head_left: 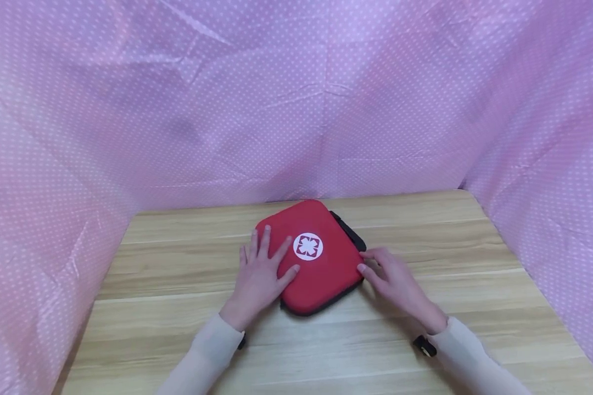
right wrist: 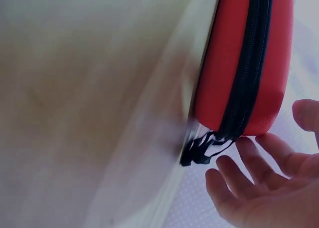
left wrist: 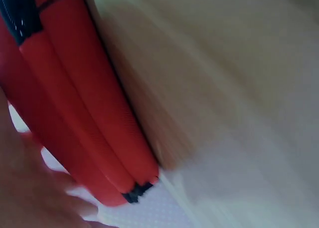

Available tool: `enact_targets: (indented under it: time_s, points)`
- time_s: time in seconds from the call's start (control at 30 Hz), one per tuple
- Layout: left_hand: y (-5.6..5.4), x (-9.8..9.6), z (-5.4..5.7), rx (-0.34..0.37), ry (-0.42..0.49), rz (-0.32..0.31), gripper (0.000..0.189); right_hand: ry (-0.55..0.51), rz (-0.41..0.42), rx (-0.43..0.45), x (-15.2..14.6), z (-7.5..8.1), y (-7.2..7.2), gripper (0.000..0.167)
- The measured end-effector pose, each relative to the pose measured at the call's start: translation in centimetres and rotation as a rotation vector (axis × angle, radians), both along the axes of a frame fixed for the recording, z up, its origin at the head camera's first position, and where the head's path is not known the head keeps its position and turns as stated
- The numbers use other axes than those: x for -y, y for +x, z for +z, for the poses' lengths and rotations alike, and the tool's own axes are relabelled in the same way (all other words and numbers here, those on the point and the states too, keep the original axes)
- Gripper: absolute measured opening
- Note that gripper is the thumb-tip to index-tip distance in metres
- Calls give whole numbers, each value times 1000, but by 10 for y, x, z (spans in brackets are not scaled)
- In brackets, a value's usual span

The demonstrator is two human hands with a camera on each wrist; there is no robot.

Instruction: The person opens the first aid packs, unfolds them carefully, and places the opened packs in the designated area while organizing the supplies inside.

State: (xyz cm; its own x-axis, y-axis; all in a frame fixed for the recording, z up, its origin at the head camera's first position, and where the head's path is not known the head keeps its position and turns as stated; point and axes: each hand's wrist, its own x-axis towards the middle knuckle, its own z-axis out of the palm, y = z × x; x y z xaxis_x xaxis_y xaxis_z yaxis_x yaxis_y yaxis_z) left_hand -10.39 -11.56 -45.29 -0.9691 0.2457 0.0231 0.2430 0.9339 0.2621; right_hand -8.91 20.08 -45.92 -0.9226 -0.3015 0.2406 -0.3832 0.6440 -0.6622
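A red zip-up first-aid case (head_left: 331,274) with a white round emblem (head_left: 308,246) lies closed and turned cornerwise on the table. My left hand (head_left: 259,277) rests on its left part, fingers spread over the lid. At the right corner is my right hand (head_left: 395,280), thumb and forefinger at the edge. The right wrist view shows its fingers (right wrist: 261,160) loosely bent against the end of the case, thumb apart. Black zipper pulls (right wrist: 202,147) hang just beside those fingers, and the black zipper (right wrist: 249,58) runs along the side, shut.
The case lies near the back of a wood-grain table (head_left: 178,329). A black carry handle (head_left: 348,230) sticks out from its upper right side. Pink dotted cloth (head_left: 296,109) hangs behind and at both sides of the table. Each wrist wears a dark strap piece (head_left: 425,346).
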Motion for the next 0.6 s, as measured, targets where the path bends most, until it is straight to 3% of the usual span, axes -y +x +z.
enact_targets:
  time_s: [0.13,0.23,0.37,0.6]
  points:
    - [-3,7,0,22,48,92,95,-2,-9,-43,4,-2,12,27]
    - [-5,11,1,41,77,119,103,-6,-13,-8,7,-2,22,29]
    - [-8,13,2,47,80,126,102,10,-13,52,12,0,34,35]
    - [-14,18,5,52,96,95,86,43,-9,69,19,4,49,37]
